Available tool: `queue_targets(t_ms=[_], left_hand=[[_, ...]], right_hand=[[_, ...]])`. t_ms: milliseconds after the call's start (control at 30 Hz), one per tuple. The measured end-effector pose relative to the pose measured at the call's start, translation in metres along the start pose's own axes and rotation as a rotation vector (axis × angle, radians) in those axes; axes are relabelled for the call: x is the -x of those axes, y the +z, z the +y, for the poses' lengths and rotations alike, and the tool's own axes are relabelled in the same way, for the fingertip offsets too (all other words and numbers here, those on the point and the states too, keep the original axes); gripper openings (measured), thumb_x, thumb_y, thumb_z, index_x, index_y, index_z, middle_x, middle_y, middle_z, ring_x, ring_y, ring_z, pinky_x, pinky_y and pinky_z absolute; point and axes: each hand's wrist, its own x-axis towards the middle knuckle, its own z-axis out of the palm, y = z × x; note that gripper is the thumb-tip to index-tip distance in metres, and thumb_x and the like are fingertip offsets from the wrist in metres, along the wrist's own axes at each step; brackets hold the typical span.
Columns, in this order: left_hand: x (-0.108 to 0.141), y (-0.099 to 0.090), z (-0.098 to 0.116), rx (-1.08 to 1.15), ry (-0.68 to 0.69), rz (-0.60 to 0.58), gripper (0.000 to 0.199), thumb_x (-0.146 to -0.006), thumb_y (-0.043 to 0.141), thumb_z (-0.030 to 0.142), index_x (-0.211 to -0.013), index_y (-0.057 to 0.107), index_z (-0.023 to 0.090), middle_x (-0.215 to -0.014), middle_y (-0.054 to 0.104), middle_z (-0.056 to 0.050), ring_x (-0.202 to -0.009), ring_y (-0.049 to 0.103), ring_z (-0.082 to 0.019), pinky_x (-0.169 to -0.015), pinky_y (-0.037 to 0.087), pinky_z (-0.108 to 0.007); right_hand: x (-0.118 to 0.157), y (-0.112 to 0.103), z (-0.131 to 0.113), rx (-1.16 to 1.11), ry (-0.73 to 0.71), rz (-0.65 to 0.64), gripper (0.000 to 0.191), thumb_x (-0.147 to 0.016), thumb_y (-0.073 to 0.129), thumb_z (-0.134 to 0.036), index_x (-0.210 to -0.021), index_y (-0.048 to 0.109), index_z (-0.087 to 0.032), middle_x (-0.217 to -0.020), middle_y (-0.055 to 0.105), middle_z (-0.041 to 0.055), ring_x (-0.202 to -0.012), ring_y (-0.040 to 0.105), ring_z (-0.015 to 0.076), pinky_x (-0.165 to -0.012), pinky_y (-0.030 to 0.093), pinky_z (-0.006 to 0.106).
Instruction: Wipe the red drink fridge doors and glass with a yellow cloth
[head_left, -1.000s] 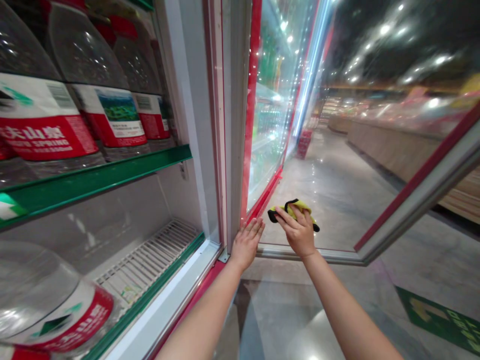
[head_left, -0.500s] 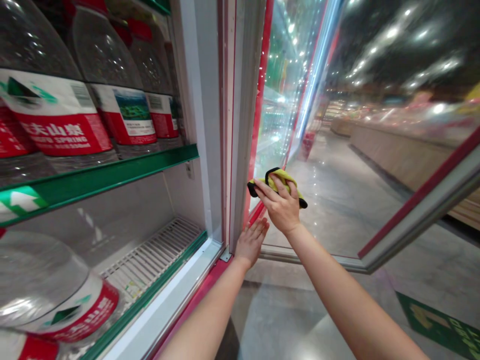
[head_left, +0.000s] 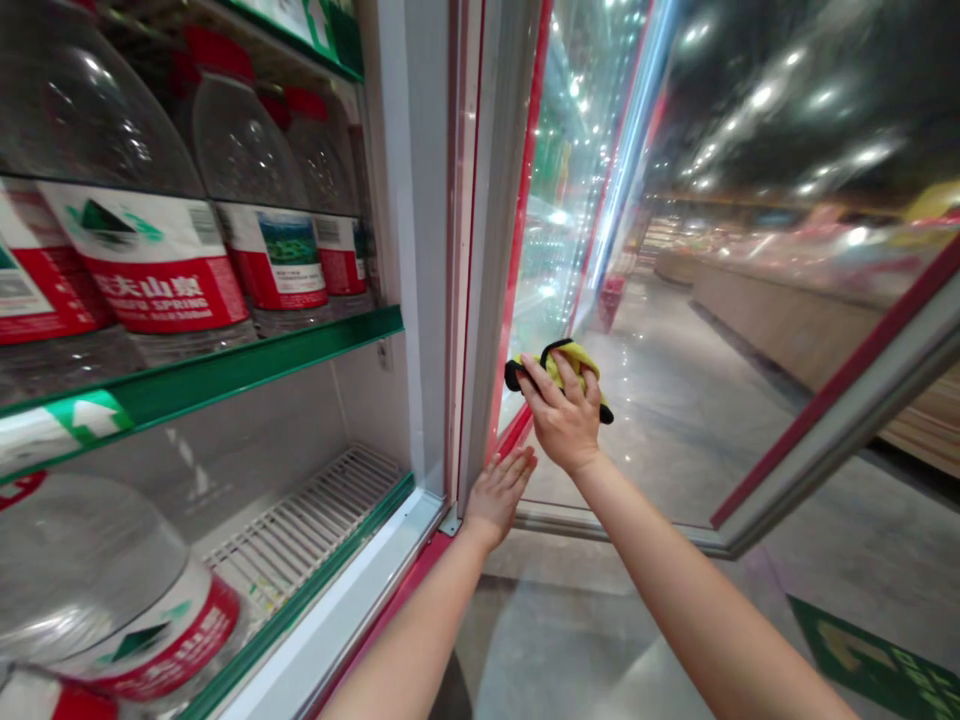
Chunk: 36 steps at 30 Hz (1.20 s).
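A yellow cleaning cloth with black edging (head_left: 576, 352) is bunched under my right hand (head_left: 566, 415), whose fingers press it to the inner side of the glass door (head_left: 645, 440). Lower and to the left, my left hand (head_left: 501, 495) lies flat with fingers stretched out, resting on the door's frame (head_left: 480, 380) near its bottom hinge corner. Nothing shows in that hand. The door stands open, swung away from the fridge cabinet.
Red-capped water bottles (head_left: 165, 270) stand on a green-edged shelf (head_left: 247, 365) at left. Below, a large bottle (head_left: 127, 600) lies beside a white wire rack (head_left: 322, 510). A green floor sign (head_left: 870, 650) is at lower right, and a long counter (head_left: 780, 310) runs behind the glass.
My view has shifted slightly, so the bottles appear farther right and lower. My right hand and the cloth have barely moved on the glass; my left hand stays at the frame.
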Motion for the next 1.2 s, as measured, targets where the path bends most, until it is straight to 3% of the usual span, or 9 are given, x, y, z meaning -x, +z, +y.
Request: queue_targets(t_ms=[133,300,500,633,767,900,1033,1133,1200], left_hand=[[0.001,-0.003,-0.004,-0.053,0.028,0.0,0.062,-0.091,0.048,0.015,-0.153,0.043,0.019,-0.155,0.05,-0.006,-0.15,0.036,-0.019,-0.125,0.027,-0.041],[0.001,-0.017,-0.005,-0.135,0.09,0.132,0.071,-0.089,0.048,0.012,-0.158,0.032,0.017,-0.161,0.041,-0.005,-0.153,0.03,-0.016,-0.127,0.022,-0.037],[-0.012,-0.048,-0.01,-0.125,0.014,0.352,0.074,-0.092,0.053,0.014,-0.16,0.025,0.016,-0.16,0.043,-0.01,-0.154,0.028,-0.021,-0.128,0.022,-0.042],[-0.037,-0.072,-0.007,-0.091,-0.143,0.332,0.095,-0.089,0.067,0.031,-0.162,0.009,0.01,-0.165,0.026,-0.02,-0.156,0.017,-0.027,-0.127,0.025,-0.044],[-0.062,-0.086,-0.005,-0.068,-0.15,0.333,0.107,-0.086,0.073,0.04,-0.162,0.003,0.011,-0.167,0.019,-0.022,-0.157,0.008,-0.03,-0.127,0.021,-0.048],[-0.072,-0.09,-0.005,-0.029,-0.104,0.313,0.107,-0.087,0.072,0.044,-0.163,0.003,0.014,-0.168,0.017,-0.021,-0.157,0.004,-0.03,-0.127,0.019,-0.049],[-0.076,-0.089,0.006,0.005,-0.124,0.332,0.114,-0.084,0.073,0.051,-0.162,0.0,0.012,-0.168,0.01,-0.023,-0.157,0.0,-0.032,-0.127,0.018,-0.053],[-0.083,-0.088,0.02,0.019,-0.135,0.369,0.117,-0.084,0.073,0.052,-0.162,-0.004,0.011,-0.168,0.009,-0.024,-0.157,0.001,-0.033,-0.127,0.016,-0.054],[-0.091,-0.09,0.03,0.029,-0.129,0.379,0.116,-0.085,0.072,0.053,-0.162,-0.005,0.012,-0.168,0.009,-0.023,-0.157,0.001,-0.033,-0.127,0.016,-0.054]], right_hand=[[0.002,0.005,-0.008,-0.002,-0.081,-0.033,0.037,-0.1,0.049,-0.022,-0.134,0.064,-0.029,-0.147,0.06,0.0043,-0.144,0.038,0.0263,-0.117,0.018,0.051],[-0.029,0.0,0.015,0.019,0.077,0.034,0.044,-0.101,0.047,-0.019,-0.141,0.057,-0.035,-0.149,0.057,0.0038,-0.145,0.038,0.024,-0.116,0.021,0.05],[0.028,-0.011,0.028,0.046,0.103,0.087,0.042,-0.098,0.05,-0.012,-0.133,0.065,-0.031,-0.141,0.064,0.0051,-0.142,0.044,0.0264,-0.115,0.023,0.05],[0.025,-0.012,0.022,0.003,-0.04,0.018,0.037,-0.099,0.052,-0.017,-0.129,0.067,-0.032,-0.141,0.065,0.0025,-0.139,0.048,0.0233,-0.116,0.024,0.047],[-0.006,-0.028,0.048,0.073,0.048,0.079,0.041,-0.101,0.048,-0.017,-0.136,0.063,-0.032,-0.144,0.062,0.003,-0.141,0.045,0.0244,-0.118,0.022,0.049],[0.023,-0.044,0.067,0.112,0.217,0.149,0.048,-0.097,0.048,-0.012,-0.14,0.059,-0.03,-0.143,0.063,0.0075,-0.144,0.04,0.0288,-0.115,0.027,0.054],[0.065,-0.042,0.047,0.112,0.308,0.145,0.049,-0.094,0.049,-0.01,-0.139,0.061,-0.027,-0.139,0.066,0.0099,-0.143,0.041,0.0316,-0.112,0.03,0.056],[0.056,-0.039,0.04,0.074,0.238,0.091,0.048,-0.094,0.049,-0.01,-0.135,0.064,-0.029,-0.138,0.066,0.0072,-0.139,0.045,0.0301,-0.112,0.029,0.054],[0.038,-0.044,0.051,0.062,0.244,0.095,0.048,-0.094,0.048,-0.011,-0.136,0.063,-0.03,-0.141,0.065,0.0064,-0.14,0.043,0.0298,-0.113,0.028,0.054]])
